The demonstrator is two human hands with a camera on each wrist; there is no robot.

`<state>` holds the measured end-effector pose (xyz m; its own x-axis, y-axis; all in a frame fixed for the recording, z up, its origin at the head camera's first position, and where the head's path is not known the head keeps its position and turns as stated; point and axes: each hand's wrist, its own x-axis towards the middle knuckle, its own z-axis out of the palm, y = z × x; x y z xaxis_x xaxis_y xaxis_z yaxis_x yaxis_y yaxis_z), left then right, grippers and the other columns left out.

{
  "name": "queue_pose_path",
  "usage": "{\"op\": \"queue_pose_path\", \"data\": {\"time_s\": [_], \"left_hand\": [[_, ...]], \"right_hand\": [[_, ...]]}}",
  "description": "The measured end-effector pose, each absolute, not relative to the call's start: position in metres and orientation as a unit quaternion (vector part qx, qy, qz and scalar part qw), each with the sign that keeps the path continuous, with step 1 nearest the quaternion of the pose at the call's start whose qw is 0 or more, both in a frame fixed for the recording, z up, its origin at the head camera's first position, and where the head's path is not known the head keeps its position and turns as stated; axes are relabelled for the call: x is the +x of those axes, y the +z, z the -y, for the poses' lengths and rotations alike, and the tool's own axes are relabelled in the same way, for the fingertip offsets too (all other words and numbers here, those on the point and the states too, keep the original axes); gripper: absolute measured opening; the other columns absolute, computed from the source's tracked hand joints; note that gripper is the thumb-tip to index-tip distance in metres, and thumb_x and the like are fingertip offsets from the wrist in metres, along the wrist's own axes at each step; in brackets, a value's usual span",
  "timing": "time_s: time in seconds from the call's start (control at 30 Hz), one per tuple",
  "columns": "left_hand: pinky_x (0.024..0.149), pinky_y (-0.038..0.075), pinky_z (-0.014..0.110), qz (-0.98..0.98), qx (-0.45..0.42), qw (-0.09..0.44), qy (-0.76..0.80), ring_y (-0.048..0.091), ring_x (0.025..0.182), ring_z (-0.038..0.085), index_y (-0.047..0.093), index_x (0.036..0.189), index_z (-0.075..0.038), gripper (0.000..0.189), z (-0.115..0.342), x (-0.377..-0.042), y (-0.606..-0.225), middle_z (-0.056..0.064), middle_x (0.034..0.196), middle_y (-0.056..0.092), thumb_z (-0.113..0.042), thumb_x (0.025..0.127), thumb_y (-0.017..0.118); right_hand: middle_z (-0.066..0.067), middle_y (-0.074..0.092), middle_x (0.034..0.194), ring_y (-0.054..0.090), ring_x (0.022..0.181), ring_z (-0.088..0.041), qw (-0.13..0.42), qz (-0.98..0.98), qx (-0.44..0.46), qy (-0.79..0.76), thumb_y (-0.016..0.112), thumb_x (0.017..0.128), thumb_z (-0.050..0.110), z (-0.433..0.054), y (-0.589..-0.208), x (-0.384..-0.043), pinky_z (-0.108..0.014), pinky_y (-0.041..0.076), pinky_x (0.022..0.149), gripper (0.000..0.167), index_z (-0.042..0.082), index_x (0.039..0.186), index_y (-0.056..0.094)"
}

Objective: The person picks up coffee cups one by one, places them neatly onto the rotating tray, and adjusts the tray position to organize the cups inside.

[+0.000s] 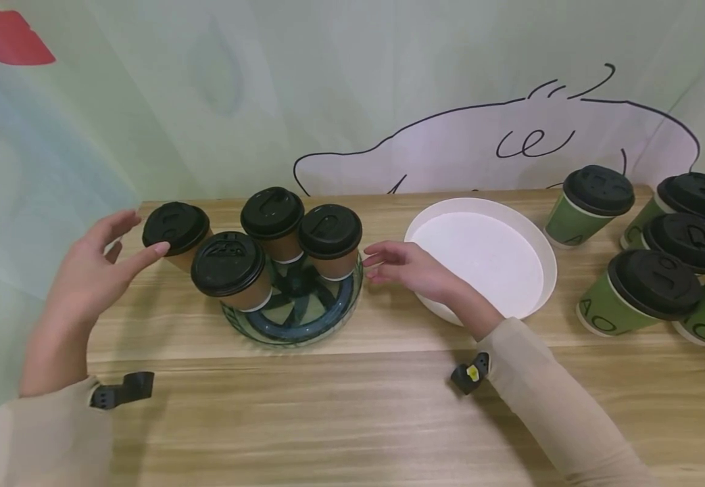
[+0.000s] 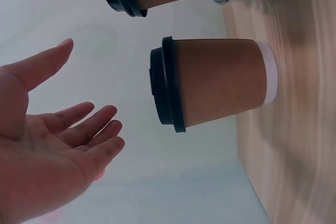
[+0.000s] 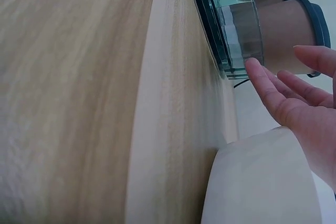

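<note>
Backdrop [image 1: 340,81] of pale green with black line drawing is rising behind a desk [image 1: 267,419], whose wood grain is running in light brown streaks. Beige sleeves [image 1: 54,433] are covering both forearms. A round white tray [image 1: 480,250] is lying bare at the right of centre, and a smaller clear glass dish [image 1: 296,335] is sitting to its left, showing a dark blue ring and spokes.

The left hand [image 1: 93,264] is spreading its fingers and grasping nothing; the right hand [image 1: 413,270] is holding its fingers loosely out beside the dish, likewise grasping nothing, though whether a fingertip is touching the glass I cannot tell. Five green cups [image 1: 610,308] with black lids are standing at the far right, dark letters showing on some.

Four brown cups [image 1: 230,270] are wearing glossy black lids with raised tops; their plain matte sides are tapering down to a white band at the base. Three are standing upright inside the dish, while the leftmost cup [image 1: 182,226] is standing upright on the desk just beside it, near the left hand but apart from it. Small black devices [image 1: 470,374] are sitting at the wrists.
</note>
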<state>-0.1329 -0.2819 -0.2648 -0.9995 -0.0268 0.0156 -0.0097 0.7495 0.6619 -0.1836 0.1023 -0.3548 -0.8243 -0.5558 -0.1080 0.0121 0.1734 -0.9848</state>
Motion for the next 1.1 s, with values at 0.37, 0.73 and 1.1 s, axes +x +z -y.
{"op": "queue_pose_path", "data": {"time_s": [0.37,0.73,1.1], "left_hand": [[0.108,0.012,0.049,0.934,0.02,0.016,-0.356,0.011,0.134,0.039,0.008,0.147,-0.004,0.081,0.292,-0.14,-0.28,0.021,0.149,0.012,-0.042,0.09,0.052],[0.106,0.017,0.051,0.939,0.041,0.005,-0.341,0.011,0.133,0.043,0.003,0.148,-0.014,0.084,0.311,-0.158,-0.304,0.012,0.152,0.006,-0.047,0.088,0.052],[0.097,0.02,0.064,0.941,0.043,-0.003,-0.335,0.012,0.129,0.05,0.003,0.148,-0.019,0.089,0.332,-0.178,-0.325,0.013,0.152,0.005,-0.053,0.084,0.055]], "right_hand": [[-0.025,0.056,0.112,0.058,0.1,-0.03,0.225,-0.736,-0.184,-0.612,0.045,0.092,-0.003,-0.103,-0.355,-0.183,-0.04,0.047,0.087,0.036,-0.009,0.127,0.043],[-0.027,0.049,0.124,0.053,0.108,-0.035,0.231,-0.717,-0.192,-0.629,0.044,0.091,-0.005,-0.104,-0.356,-0.184,-0.041,0.045,0.09,0.038,-0.011,0.129,0.04],[-0.029,0.052,0.117,0.053,0.106,-0.037,0.232,-0.72,-0.188,-0.627,0.044,0.091,-0.005,-0.104,-0.357,-0.185,-0.044,0.045,0.09,0.038,-0.012,0.128,0.04]]}}
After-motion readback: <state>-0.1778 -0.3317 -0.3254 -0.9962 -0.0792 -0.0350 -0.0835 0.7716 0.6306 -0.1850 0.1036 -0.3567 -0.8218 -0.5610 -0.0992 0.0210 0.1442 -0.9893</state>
